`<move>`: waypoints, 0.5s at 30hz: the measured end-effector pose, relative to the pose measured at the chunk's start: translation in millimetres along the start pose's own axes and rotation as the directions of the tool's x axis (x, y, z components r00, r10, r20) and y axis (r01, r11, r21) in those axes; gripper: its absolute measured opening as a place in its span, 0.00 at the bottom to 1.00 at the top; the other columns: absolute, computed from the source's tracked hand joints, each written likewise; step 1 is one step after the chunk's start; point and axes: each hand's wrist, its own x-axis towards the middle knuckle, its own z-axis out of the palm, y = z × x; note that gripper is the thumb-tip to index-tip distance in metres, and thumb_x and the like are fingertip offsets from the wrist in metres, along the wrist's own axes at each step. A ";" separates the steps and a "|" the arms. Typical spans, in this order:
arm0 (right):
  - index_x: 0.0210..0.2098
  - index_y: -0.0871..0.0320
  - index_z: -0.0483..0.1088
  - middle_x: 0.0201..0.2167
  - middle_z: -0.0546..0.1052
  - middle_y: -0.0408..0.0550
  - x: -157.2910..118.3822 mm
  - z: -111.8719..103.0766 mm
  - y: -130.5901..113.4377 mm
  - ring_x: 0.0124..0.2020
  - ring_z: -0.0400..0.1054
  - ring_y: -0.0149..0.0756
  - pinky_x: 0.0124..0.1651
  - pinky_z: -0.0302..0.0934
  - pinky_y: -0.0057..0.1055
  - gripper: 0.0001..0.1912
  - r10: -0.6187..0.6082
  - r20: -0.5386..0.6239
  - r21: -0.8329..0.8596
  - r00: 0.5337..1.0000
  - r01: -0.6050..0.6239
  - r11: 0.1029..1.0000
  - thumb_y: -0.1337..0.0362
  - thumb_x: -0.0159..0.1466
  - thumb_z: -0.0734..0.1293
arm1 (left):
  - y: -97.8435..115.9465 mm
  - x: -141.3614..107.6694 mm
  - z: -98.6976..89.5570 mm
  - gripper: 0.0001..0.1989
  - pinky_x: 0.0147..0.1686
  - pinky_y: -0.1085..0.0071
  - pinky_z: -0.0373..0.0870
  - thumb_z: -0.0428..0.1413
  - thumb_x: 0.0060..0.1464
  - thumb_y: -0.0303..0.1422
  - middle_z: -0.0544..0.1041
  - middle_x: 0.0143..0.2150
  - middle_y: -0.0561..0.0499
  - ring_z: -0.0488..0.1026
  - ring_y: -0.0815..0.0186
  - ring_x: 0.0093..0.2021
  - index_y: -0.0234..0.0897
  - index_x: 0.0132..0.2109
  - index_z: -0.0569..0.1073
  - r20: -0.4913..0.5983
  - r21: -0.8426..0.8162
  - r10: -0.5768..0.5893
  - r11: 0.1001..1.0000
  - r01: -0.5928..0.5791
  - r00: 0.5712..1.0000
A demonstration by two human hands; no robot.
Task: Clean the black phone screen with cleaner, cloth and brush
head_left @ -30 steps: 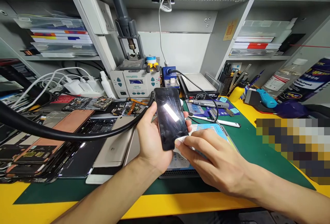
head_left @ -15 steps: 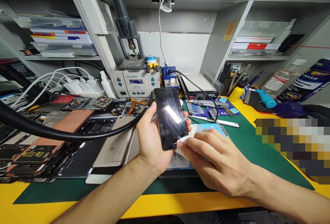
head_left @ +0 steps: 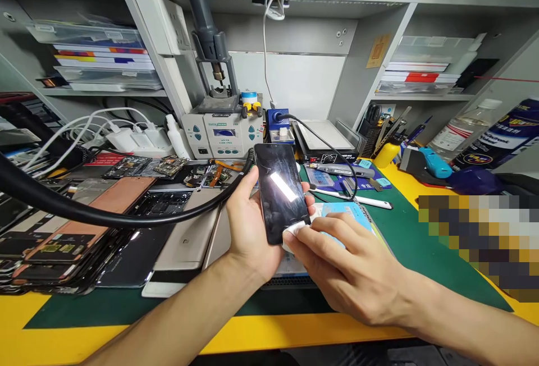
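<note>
A black glass-fronted smartphone (head_left: 281,193) is held upright in the left hand (head_left: 248,225), its back cradled against the palm, with the thumb along one long edge and the fingertips (head_left: 310,203) curled round the other. Its glossy screen is marked by fine streaks and carries a bright bar of reflected light. The right hand (head_left: 349,270) is closed in a pinch, with a folded white cloth (head_left: 295,234) gripped between thumb and fingers and pressed against the phone's lower corner. Beneath the hands, a smooth green mat (head_left: 421,265) is laid over a yellow surface (head_left: 210,335). On the left, a stack of dismantled phone screens (head_left: 63,248) is piled beside a champagne-gold metal phone back (head_left: 185,242), and small circuit boards (head_left: 168,167) lie farther off. A thick, black, ribbed hose (head_left: 126,221) is curved across the left side and passes behind the phone. At the far side, a beige rework station (head_left: 223,136) stands below the shelves.
</note>
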 end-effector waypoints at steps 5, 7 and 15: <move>0.48 0.77 0.75 0.42 0.79 0.64 -7.7 -2.5 3.9 0.40 0.70 0.48 0.37 0.66 0.44 0.15 0.008 -0.054 -0.019 0.999 -0.009 1.000 0.77 0.64 0.64 | 2.5 -0.3 1.1 0.27 0.34 0.61 0.78 0.47 0.64 0.48 0.80 0.37 0.33 0.79 0.54 0.32 0.26 0.42 0.78 -0.018 -0.002 0.012 1.000 -0.012 1.000; 0.48 0.76 0.75 0.41 0.79 0.63 -9.5 -3.0 5.6 0.40 0.70 0.48 0.36 0.66 0.43 0.15 0.019 -0.066 -0.023 0.998 -0.021 1.000 0.78 0.63 0.64 | 2.7 -0.2 0.8 0.27 0.35 0.60 0.78 0.47 0.64 0.48 0.81 0.37 0.33 0.79 0.54 0.32 0.26 0.43 0.79 -0.015 -0.001 0.018 1.000 -0.018 1.000; 0.49 0.74 0.75 0.42 0.79 0.62 -0.4 -1.3 1.4 0.41 0.69 0.47 0.39 0.67 0.43 0.14 0.041 -0.028 -0.007 0.999 -0.041 0.999 0.76 0.64 0.65 | -0.6 0.4 -2.0 0.28 0.36 0.59 0.79 0.47 0.64 0.49 0.80 0.36 0.34 0.80 0.53 0.33 0.26 0.40 0.78 0.008 -0.006 0.015 1.000 -0.015 1.000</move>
